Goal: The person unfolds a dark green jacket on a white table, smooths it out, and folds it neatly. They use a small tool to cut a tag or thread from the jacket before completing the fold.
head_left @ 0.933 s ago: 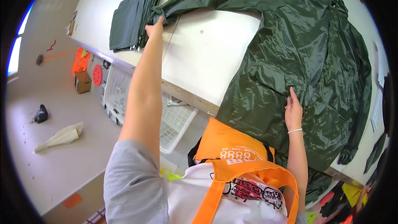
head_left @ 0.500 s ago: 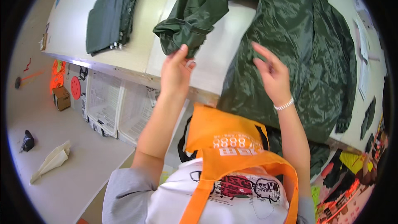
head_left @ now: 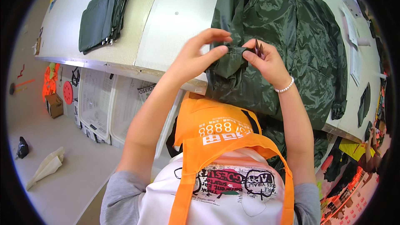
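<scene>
A dark green, shiny jacket [head_left: 287,29] lies spread over the table, its lower part reaching the front edge. Its sleeve end [head_left: 236,55] is raised between my two hands. My left hand [head_left: 200,52] is bent around the near side of the cuff, thumb tip at the edge and fingertips just above it. Thumb and forefinger of my right hand [head_left: 266,60] pinch the cuff's other side. Dark pointed blades of what look like thread snips [head_left: 258,49] stick up from that same hand, their handles hidden in the palm.
A stack of folded dark green garments [head_left: 104,16] sits at the table's [head_left: 166,29] far left. Under the front edge stand white plastic crates [head_left: 95,96]. Beside them is a cardboard box [head_left: 54,105]. Papers [head_left: 351,29] lie at the right, and another person [head_left: 371,150] is beyond.
My left hand has brought the sleeve end to the right, against the jacket's body. My right hand has closed on the cuff, and the dark blades now show in it.
</scene>
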`<state>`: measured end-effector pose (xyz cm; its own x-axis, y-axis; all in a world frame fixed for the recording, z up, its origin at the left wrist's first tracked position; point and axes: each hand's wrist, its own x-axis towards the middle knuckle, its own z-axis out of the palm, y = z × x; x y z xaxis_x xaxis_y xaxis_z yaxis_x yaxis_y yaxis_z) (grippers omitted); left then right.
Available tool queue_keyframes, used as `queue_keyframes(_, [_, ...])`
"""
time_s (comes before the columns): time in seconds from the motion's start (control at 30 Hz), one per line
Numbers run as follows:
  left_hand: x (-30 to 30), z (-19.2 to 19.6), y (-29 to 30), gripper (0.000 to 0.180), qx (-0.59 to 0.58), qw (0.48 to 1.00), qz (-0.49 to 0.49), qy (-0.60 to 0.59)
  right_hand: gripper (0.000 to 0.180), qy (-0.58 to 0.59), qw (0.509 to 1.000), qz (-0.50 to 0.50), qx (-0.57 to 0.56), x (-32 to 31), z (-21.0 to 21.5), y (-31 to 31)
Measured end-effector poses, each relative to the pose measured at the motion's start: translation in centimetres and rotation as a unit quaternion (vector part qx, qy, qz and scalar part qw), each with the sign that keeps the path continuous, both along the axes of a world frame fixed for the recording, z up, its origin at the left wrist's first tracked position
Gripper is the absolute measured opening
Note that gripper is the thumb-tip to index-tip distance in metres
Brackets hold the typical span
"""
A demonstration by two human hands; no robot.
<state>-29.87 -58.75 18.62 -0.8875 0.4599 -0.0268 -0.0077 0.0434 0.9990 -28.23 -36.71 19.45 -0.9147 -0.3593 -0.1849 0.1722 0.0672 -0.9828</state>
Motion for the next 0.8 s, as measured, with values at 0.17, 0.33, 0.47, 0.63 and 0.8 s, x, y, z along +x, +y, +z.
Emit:
queue_keyframes(0.17, [-1.4, 0.0, 2.1, 0.033, 0.071, 0.985, -0.042, -0.152, 0.013, 0.001, 0.995, -0.096, 0.022, 0.8, 0.2, 1.0])
queue_keyframes(0.33, [-1.4, 0.0, 3.0, 0.036, 0.089, 0.985, -0.027, -0.144, 0.039, 0.195, 0.954, -0.145, 0.177, 2.9, 1.6, 1.4])
queue_keyframes(0.47, [-2.0, 0.7, 3.8, 0.038, 0.090, 0.985, -0.035, -0.143, 0.040, 0.227, 0.964, -0.094, 0.104, 2.8, 1.1, 1.3])
queue_keyframes(0.63, [-2.4, 1.5, 4.4, 0.034, 0.096, 0.986, -0.039, -0.132, 0.032, 0.313, 0.929, -0.129, 0.150, 1.3, 0.3, 1.4])
queue_keyframes(0.8, [-2.3, 1.8, 4.6, 0.042, -0.032, 0.997, -0.058, -0.047, 0.026, 0.306, 0.924, -0.130, 0.186, 0.5, 0.1, 1.2])
